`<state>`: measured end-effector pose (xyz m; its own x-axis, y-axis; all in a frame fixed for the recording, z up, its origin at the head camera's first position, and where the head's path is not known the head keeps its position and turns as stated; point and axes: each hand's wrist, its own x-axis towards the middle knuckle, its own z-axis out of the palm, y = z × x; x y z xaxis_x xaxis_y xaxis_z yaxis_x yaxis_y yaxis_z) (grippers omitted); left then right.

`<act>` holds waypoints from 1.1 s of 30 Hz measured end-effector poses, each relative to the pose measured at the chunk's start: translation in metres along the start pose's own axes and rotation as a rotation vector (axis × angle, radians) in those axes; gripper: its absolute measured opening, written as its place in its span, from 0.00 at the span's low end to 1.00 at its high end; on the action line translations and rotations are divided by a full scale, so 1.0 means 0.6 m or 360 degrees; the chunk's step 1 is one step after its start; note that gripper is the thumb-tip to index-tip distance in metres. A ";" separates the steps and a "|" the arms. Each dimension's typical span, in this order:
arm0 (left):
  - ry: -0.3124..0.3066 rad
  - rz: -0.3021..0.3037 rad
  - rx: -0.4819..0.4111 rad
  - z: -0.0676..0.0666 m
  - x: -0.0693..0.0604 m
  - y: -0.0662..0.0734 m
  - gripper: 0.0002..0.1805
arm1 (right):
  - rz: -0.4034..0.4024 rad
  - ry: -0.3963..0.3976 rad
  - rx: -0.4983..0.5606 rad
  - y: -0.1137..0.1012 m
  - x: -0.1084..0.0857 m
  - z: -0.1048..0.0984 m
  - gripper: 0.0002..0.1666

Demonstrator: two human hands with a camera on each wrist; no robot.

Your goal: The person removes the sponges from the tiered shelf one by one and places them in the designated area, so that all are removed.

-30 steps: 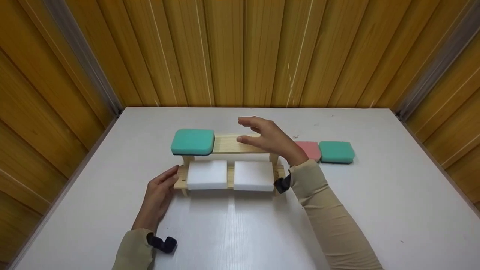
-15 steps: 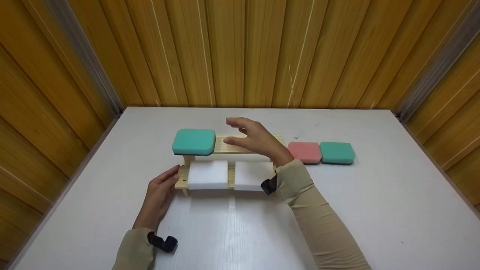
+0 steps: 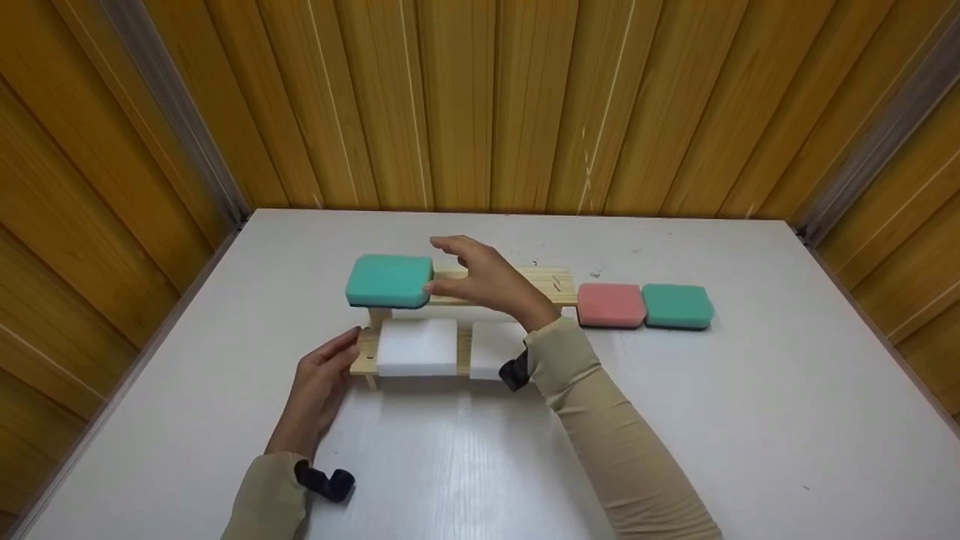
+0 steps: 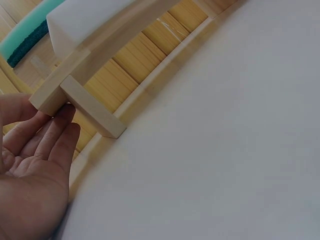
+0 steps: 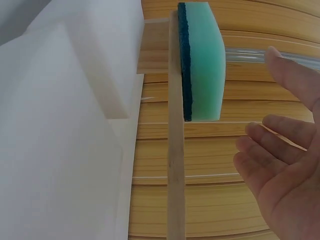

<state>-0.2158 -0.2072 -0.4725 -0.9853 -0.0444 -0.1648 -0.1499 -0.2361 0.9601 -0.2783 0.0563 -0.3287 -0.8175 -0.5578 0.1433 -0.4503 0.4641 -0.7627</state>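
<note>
Pinched the lower left end of the wooden rack [image 3: 551, 276] between thumb and fingers of the left hand [image 3: 322, 379], presumably to keep so light a frame from sliding. Held the right hand [image 3: 487, 277] spread, thumb well away from fingers, near the rack-top teal sponge [image 3: 388, 280] yet apart from it, seemingly wide enough to span such a block. Found that sponge flat on the upper shelf's left end, dark side down, likely steady on so broad a face. Saw 2 smooth, matte, square-edged slabs below, the left white block [image 3: 417, 347] and right white block [image 3: 495, 349], separated by bare, pale-grained wood. Noted farther right a pink sponge [image 3: 610, 304] and 2nd teal sponge [image 3: 677, 305], corners clipped, side by side on the white table [image 3: 765, 420], perhaps for easy reach. Made out ribbed, wood-patterned wall panels [image 3: 450, 112] behind.
</note>
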 end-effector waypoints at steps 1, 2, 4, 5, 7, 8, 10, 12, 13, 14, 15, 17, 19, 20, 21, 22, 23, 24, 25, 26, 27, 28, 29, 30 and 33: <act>0.0006 -0.0001 -0.0002 0.001 0.000 0.000 0.27 | 0.0016 -0.0007 -0.0001 0.001 0.001 0.003 0.43; 0.0001 0.0000 0.0002 0.001 0.000 0.000 0.28 | 0.0032 -0.0017 -0.0002 0.002 0.003 0.005 0.43; 0.0010 0.0000 0.0007 0.002 0.000 -0.001 0.27 | 0.0067 -0.0033 0.0000 0.003 0.005 0.010 0.44; 0.0014 -0.0002 0.0010 0.003 0.000 -0.001 0.27 | 0.0083 -0.0038 -0.0004 0.004 0.005 0.012 0.44; 0.0008 -0.0004 0.0019 0.005 0.001 0.000 0.27 | 0.0103 -0.0040 -0.0015 0.004 0.008 0.015 0.45; 0.0004 -0.0003 0.0028 0.005 0.002 0.000 0.27 | 0.0107 -0.0038 -0.0024 0.004 0.009 0.016 0.46; 0.0006 -0.0005 0.0030 0.006 0.003 0.001 0.27 | 0.0118 -0.0032 -0.0044 0.002 0.011 0.017 0.47; 0.0002 -0.0005 0.0029 0.007 0.003 0.000 0.27 | 0.0126 -0.0031 -0.0062 0.000 0.014 0.018 0.48; 0.0003 -0.0003 0.0030 0.007 0.003 0.000 0.27 | 0.0134 -0.0034 -0.0069 0.000 0.015 0.019 0.48; 0.0002 0.0000 0.0034 0.007 0.003 0.000 0.26 | 0.0143 -0.0038 -0.0074 -0.001 0.016 0.019 0.48; 0.0001 0.0001 0.0032 0.008 0.003 -0.001 0.26 | 0.0148 -0.0043 -0.0077 -0.001 0.018 0.020 0.49; -0.0006 0.0005 0.0043 0.008 0.003 -0.002 0.26 | 0.0158 -0.0056 -0.0086 -0.001 0.020 0.021 0.49; -0.0010 0.0009 0.0053 0.008 0.003 -0.002 0.26 | 0.0166 -0.0070 -0.0087 0.000 0.021 0.022 0.50; -0.0010 0.0009 0.0056 0.008 0.003 -0.003 0.26 | 0.0170 -0.0075 -0.0084 0.001 0.022 0.023 0.50; -0.0010 0.0007 0.0055 0.009 0.004 -0.003 0.26 | 0.0173 -0.0078 -0.0082 0.002 0.023 0.023 0.50; -0.0009 0.0006 0.0058 0.009 0.004 -0.003 0.26 | 0.0181 -0.0080 -0.0078 0.003 0.024 0.024 0.50; -0.0005 0.0004 0.0057 0.009 0.004 -0.003 0.26 | 0.0185 -0.0083 -0.0072 0.003 0.024 0.025 0.51; -0.0003 0.0003 0.0056 0.008 0.004 -0.003 0.26 | 0.0187 -0.0083 -0.0064 0.004 0.025 0.025 0.51; 0.0001 0.0001 0.0056 0.008 0.005 -0.003 0.26 | 0.0191 -0.0084 -0.0059 0.004 0.026 0.026 0.51; 0.0002 -0.0003 0.0054 0.008 0.005 -0.003 0.26 | 0.0192 -0.0086 -0.0059 0.005 0.026 0.027 0.51; 0.0004 -0.0006 0.0057 0.009 0.005 -0.003 0.26 | 0.0188 -0.0089 -0.0061 0.005 0.027 0.028 0.52; 0.0006 -0.0010 0.0059 0.009 0.005 -0.003 0.26 | 0.0188 -0.0092 -0.0062 0.005 0.028 0.029 0.52; 0.0008 -0.0013 0.0059 0.009 0.005 -0.003 0.26 | 0.0186 -0.0095 -0.0066 0.006 0.029 0.030 0.52; 0.0010 -0.0014 0.0059 0.009 0.006 -0.003 0.26 | 0.0184 -0.0096 -0.0071 0.006 0.029 0.031 0.52; 0.0012 -0.0019 0.0047 0.009 0.005 -0.003 0.26 | 0.0183 -0.0099 -0.0088 0.005 0.030 0.034 0.53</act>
<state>-0.2190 -0.2015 -0.4732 -0.9828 -0.0493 -0.1780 -0.1642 -0.2079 0.9643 -0.2871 0.0336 -0.3414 -0.8418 -0.5395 0.0162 -0.3753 0.5636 -0.7359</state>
